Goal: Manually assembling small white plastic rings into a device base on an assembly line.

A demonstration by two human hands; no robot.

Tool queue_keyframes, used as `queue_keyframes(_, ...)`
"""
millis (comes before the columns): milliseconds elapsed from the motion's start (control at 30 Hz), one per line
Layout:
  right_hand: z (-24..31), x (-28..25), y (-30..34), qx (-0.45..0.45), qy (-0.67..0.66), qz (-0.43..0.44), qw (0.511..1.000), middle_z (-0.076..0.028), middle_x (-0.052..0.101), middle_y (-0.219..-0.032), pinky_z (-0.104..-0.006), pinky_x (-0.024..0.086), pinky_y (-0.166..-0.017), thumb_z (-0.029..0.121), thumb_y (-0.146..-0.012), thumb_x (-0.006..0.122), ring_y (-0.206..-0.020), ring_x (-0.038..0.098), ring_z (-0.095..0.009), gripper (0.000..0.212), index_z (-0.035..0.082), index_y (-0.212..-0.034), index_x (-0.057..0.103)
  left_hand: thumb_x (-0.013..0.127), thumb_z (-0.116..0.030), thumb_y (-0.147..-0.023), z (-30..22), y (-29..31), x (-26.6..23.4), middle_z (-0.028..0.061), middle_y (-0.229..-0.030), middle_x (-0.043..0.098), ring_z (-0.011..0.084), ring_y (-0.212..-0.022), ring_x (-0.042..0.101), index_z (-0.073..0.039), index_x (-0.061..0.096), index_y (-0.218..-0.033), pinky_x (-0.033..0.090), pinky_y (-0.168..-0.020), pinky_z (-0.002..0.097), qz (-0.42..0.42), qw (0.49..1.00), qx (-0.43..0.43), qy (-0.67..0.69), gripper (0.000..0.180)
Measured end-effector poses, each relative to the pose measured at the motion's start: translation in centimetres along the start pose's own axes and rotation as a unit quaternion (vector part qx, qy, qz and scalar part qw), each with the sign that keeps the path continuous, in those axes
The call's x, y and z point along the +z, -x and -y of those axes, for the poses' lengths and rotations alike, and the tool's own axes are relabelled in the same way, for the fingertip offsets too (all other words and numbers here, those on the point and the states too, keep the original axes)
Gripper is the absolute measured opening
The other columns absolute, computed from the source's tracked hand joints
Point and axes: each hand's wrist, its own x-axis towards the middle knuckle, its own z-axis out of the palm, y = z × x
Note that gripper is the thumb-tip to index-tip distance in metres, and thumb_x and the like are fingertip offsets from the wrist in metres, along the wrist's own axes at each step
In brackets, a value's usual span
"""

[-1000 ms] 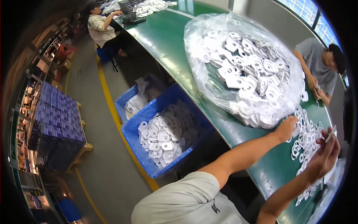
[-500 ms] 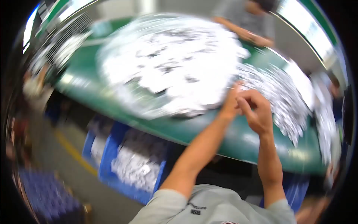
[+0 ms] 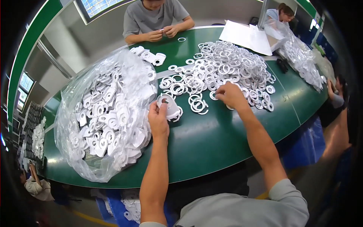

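My left hand (image 3: 159,122) is closed round the edge of a white plastic part with a round hole (image 3: 172,108), held just above the green table. Its thumb lies along the near side of the part. To the right, my right hand (image 3: 232,95) reaches down to the near edge of a heap of loose white rings (image 3: 230,62). Its thumb and fingers are pinched at a white ring (image 3: 213,95) there; the palm hides some of the rings beneath. Left of my left hand, a large clear plastic bag (image 3: 72,128) lies spread open, full of similar white holed parts (image 3: 101,145).
Across the green table (image 3: 204,151), a person in a grey shirt (image 3: 157,20) handles a small piece. White sheets (image 3: 245,38) and another clear bag (image 3: 298,56) lie at the far right. Below the front edge stands a blue bin (image 3: 117,208) with white parts.
The view has swung and sharpened. My hands, close together before, are now apart: the left holds the holed part near the bag, and the right is down at the rings.
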Motion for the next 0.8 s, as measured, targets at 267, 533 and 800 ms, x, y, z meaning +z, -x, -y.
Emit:
queue_keyframes(267,0.4,2.5,0.1,0.025,0.048,-0.030,0.998,-0.013,0.060,-0.089,-0.0382,0.048,-0.072,0.016,-0.078,0.071,-0.080,0.060,-0.029,0.014,0.004,-0.083,0.066,0.043,-0.017,-0.100,-0.7,1.3,4.6,0.0173,-0.111,0.059,0.0320,-0.088,0.068,-0.001,0.034,-0.128,0.062,-0.059,0.0373,0.145,0.975,-0.157,0.051,0.033)
queue_keyframes(533,5.1,2.4,2.7,-0.228,-0.077,-0.066,0.968,-0.008,0.056,-0.087,-0.0325,0.047,-0.067,0.006,-0.079,0.069,-0.078,0.058,-0.022,0.011,0.004,-0.089,0.065,0.045,0.008,-0.084,-0.7,2.0,4.9,0.0180,-0.114,0.059,0.0308,-0.099,0.065,-0.002,0.031,-0.137,0.060,-0.076,0.0404,0.236,0.943,-0.235,0.025,0.056)
queue_keyframes(800,6.3,3.6,3.5,-0.270,-0.138,-0.042,0.952,-0.007,0.058,-0.089,-0.0320,0.048,-0.066,0.003,-0.078,0.069,-0.078,0.058,-0.022,0.013,0.005,-0.091,0.068,0.050,-0.015,-0.095,-0.7,2.1,3.9,0.0140,-0.105,0.063,0.0250,-0.088,0.068,-0.001,0.045,-0.122,0.059,-0.057,0.0313,0.174,0.964,-0.198,-0.010,0.030)
